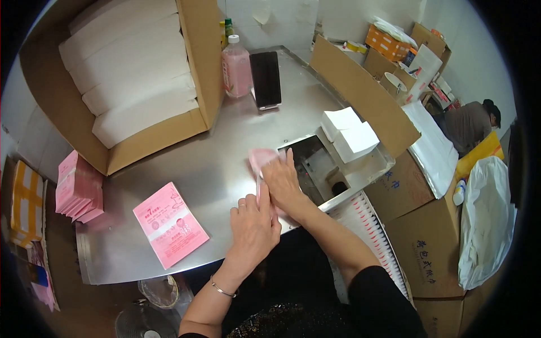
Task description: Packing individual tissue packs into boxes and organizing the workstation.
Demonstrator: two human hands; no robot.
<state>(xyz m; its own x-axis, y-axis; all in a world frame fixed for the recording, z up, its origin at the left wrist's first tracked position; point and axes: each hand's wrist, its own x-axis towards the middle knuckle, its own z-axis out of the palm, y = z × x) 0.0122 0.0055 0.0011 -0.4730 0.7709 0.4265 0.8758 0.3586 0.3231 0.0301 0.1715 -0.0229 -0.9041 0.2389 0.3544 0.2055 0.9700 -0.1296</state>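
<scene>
- Head view, clock centred on the hands: smooth grey metal table (225,158), glare in soft patches.
- At centre, the packet (261,156): pink, thin, pliable-looking, blurred at its top end.
- Left hand (248,222): mostly closed, fingers folded over the packet's lower part, holding it.
- Right hand (280,177): half-closed, fingers bent over the packet's upper part; pinched or merely pressed, impossible to tell through the blur.
- Between eight and nine, flat pink stack (169,242): oblong, crisp-cornered, printed, with a pale band across, set askew.
- At nine, taller pink pile (70,186), layers slightly fanned.
- Toward ten, brown carton (160,139): stiff cardboard, open-sided, packed with soft-edged white bundles (132,67).
- Just short of twelve, rounded clear bottle (236,70) of pink liquid; at twelve, slim black phone (265,79), propped upright.
- Near two, sharp-cornered well (349,194), metal-rimmed, just beside the right hand; beyond it, white blocks (357,141) and a tall cardboard flap (366,96), tight on that side.
- Roomiest stretch: steel from nine round to twelve, between hands and carton.
- Front table edge at six, close under the wrists.
</scene>
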